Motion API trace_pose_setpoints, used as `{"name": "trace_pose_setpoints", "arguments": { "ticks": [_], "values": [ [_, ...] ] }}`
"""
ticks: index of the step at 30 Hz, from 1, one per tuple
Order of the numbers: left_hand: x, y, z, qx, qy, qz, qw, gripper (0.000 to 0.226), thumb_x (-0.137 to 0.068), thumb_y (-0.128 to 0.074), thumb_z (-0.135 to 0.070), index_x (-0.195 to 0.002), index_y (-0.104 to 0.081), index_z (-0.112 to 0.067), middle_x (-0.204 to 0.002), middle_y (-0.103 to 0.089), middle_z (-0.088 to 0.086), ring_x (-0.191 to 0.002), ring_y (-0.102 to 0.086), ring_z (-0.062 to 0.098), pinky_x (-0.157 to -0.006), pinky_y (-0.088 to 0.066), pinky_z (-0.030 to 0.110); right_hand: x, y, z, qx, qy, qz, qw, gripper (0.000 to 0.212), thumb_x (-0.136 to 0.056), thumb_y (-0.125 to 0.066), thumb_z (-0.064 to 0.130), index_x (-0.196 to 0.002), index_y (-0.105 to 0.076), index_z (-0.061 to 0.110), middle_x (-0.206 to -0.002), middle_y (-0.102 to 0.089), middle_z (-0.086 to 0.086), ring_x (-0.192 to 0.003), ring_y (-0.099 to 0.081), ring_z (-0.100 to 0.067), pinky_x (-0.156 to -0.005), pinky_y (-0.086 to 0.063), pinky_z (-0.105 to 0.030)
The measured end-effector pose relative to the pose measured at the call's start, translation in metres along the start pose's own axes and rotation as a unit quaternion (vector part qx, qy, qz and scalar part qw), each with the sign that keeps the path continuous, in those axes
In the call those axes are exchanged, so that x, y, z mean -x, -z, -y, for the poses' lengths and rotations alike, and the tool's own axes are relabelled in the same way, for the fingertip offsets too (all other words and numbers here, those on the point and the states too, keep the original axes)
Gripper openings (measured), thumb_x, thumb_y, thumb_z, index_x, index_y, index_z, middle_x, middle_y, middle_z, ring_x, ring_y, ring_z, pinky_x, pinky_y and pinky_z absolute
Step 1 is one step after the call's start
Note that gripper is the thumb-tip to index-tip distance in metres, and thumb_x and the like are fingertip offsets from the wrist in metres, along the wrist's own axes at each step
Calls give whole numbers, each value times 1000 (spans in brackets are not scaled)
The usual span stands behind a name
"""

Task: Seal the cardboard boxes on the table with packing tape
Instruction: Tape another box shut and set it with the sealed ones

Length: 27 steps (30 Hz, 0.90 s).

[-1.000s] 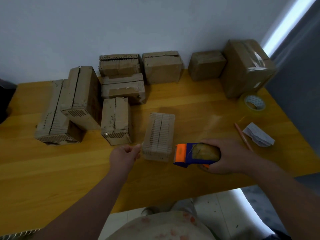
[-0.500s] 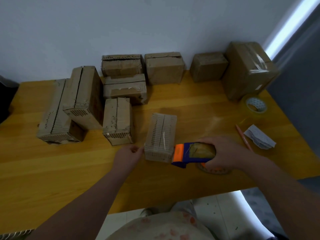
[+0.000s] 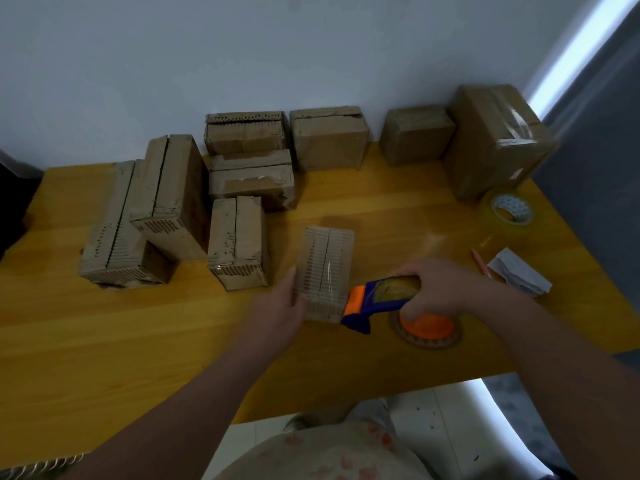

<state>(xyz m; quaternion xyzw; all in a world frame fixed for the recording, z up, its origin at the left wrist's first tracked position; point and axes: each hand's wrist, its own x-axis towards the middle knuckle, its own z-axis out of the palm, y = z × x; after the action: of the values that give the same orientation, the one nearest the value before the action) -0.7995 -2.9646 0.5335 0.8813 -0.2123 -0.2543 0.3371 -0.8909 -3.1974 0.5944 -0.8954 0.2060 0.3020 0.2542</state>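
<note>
Head view, left hand (image 3: 277, 311) touching small box (image 3: 327, 258), finger pose unclear, right hand (image 3: 440, 287) gripping tape dispenser (image 3: 381, 299)

The right hand (image 3: 446, 289) wraps the dispenser (image 3: 381, 306), hiding its handle and most of its roll, and whether tape runs from its blade to the box (image 3: 325, 258) cannot be told. The left hand (image 3: 277, 313) covers that box's near left corner, and its fingertips cannot be made out. A dark object (image 3: 14, 199) at the left edge and a wire spiral (image 3: 41, 465) at the bottom corner are cut off.
</note>
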Motion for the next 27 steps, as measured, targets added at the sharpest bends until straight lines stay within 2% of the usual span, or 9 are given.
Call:
{"name": "trace_pose_setpoints", "arguments": {
  "ticks": [3,7,9,11,13,16,19,23,27],
  "values": [
    [3,0,-2,-12,-14,30,999,62,-99,-48,-32,-151,-16,-32,-134,-54,-2,-79,-51,-4,-54,-37,6,-2,8,4,-29,-5,33,999,60,-75,-75,28,-131,-51,28,-99,-53,5,-87,-53,-14,-68,-46,-25],
    [4,-1,-1,-122,-35,57,990,87,-90,-62,-34,-153,-2,-29,-144,-45,-2,-108,-53,7,-74,-37,6,-7,12,2,-60,-10,57,996,46,-79,-73,24,-123,-59,23,-91,-54,5,-74,-49,-9,-59,-39,-21],
    [5,-1,1,-151,-39,63,986,99,-84,-68,-27,-152,3,-30,-142,-47,-3,-98,-49,4,-61,-37,6,-9,9,1,-59,-22,68,996,43,-79,-73,27,-120,-59,25,-97,-55,3,-78,-50,-11,-63,-41,-23],
    [6,-1,3,-166,-49,63,983,104,-81,-70,-23,-152,6,-31,-141,-46,-2,-101,-48,5,-63,-39,9,-10,3,-2,-60,-30,72,995,46,-78,-73,29,-121,-59,24,-105,-55,0,-90,-53,-15,-75,-46,-29],
    [6,-3,5,-199,-56,46,977,103,-83,-68,-24,-151,8,-31,-140,-46,-1,-114,-50,12,-76,-45,18,-10,-1,-3,-56,-33,62,996,52,-76,-74,30,-126,-58,23,-109,-53,1,-101,-52,-18,-86,-49,-34],
    [3,-9,8,-263,-54,12,963,98,-88,-64,-29,-150,11,-33,-136,-48,1,-115,-52,17,-83,-51,29,-10,-3,-4,-63,-32,52,996,51,-75,-74,31,-123,-60,22,-101,-55,3,-94,-53,-16,-77,-47,-30],
    [1,-14,13,-300,-63,-19,952,85,-95,-54,-29,-151,9,-33,-135,-49,2,-112,-54,18,-79,-51,31,-10,-3,-5,-42,-45,52,997,53,-72,-76,36,-121,-59,23,-99,-55,4,-89,-55,-15,-70,-47,-28],
    [-2,-14,13,-326,-71,-50,942,71,-99,-43,-22,-152,2,-35,-122,-55,3,-97,-57,18,-64,-43,28,-9,-6,-15,34,-74,59,995,67,-61,-81,47,-121,-62,23,-104,-62,1,-93,-62,-19,-82,-55,-37],
    [-4,-10,13,-322,-73,-67,942,64,-101,-40,-24,-151,-3,-40,-113,-60,0,-89,-59,17,-62,-46,29,-7,-9,-26,-14,-63,-106,992,81,-68,-75,63,-134,-50,25,-122,-58,0,-106,-56,-20,-88,-51,-35]
  ]
}}
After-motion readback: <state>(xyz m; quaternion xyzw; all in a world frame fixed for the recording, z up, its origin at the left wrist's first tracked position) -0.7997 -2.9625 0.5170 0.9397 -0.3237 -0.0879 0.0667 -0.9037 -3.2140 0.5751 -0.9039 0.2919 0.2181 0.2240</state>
